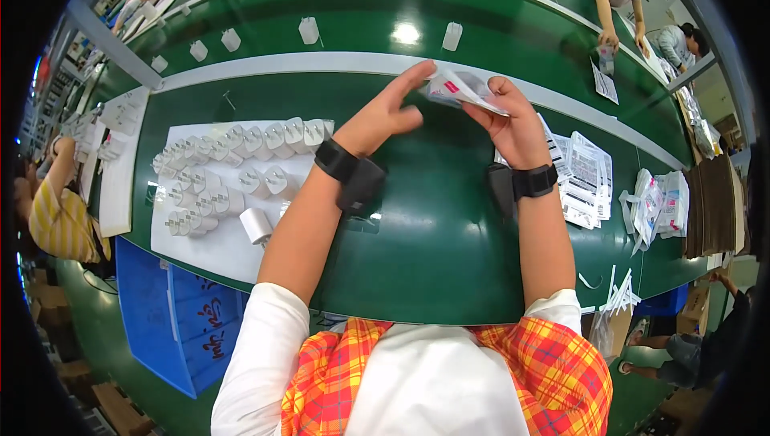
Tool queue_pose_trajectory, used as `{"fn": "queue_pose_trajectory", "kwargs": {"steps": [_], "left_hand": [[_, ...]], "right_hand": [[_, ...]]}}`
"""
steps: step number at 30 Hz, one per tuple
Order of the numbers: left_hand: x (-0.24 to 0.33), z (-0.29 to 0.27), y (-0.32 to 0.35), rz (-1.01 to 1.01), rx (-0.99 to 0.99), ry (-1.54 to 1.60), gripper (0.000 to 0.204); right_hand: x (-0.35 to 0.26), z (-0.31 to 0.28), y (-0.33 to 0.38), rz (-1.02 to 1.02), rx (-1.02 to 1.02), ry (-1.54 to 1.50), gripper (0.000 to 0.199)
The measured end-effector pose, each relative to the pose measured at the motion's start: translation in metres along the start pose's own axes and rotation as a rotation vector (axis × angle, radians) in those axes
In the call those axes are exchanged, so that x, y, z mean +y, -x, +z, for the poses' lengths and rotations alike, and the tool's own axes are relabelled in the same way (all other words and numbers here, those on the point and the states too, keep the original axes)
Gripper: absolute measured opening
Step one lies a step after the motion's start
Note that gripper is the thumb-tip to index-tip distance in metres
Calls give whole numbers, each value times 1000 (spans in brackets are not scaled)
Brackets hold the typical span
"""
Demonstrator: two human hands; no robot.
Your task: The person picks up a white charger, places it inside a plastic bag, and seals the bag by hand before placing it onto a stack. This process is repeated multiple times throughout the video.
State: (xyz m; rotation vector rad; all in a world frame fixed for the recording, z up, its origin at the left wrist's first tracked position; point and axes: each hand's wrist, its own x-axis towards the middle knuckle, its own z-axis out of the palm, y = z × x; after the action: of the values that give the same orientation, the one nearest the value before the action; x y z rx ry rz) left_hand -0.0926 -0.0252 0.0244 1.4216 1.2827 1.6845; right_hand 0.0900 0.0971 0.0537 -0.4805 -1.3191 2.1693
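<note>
My right hand point(517, 127) is closed on the right end of a small clear plastic bag point(457, 87) with white and pink print, pinched between thumb and fingers. My left hand point(383, 119) is open, thumb and index finger spread. Its index fingertip is at the bag's left end; I cannot tell whether it touches. What the bag holds is unclear. To the left, several white plug chargers point(277, 141) stand in rows on a white sheet point(216, 245). A single charger point(257, 226) lies apart near my left forearm. Printed sheets point(584, 179) are piled right of my right wrist.
Filled plastic bags point(658, 203) lie at the right, beside stacked brown cardboard point(712, 207). White strips point(619, 296) hang by the table's front edge. Beyond a white rail, chargers point(309, 31) stand along a green belt. A blue crate point(152, 308) is lower left. Other people work around.
</note>
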Motion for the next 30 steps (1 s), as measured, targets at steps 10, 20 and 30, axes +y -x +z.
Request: {"fn": "queue_pose_trajectory", "kwargs": {"steps": [10,20,30], "left_hand": [[-19,14,6,-266,214,7,38],[-12,21,3,-218,335,232,29],[-25,2,3,-106,13,-754,25]], "right_hand": [[-5,12,9,-24,40,493,36],[15,8,0,76,111,507,19],[9,-41,-16,-182,-420,930,12]]}}
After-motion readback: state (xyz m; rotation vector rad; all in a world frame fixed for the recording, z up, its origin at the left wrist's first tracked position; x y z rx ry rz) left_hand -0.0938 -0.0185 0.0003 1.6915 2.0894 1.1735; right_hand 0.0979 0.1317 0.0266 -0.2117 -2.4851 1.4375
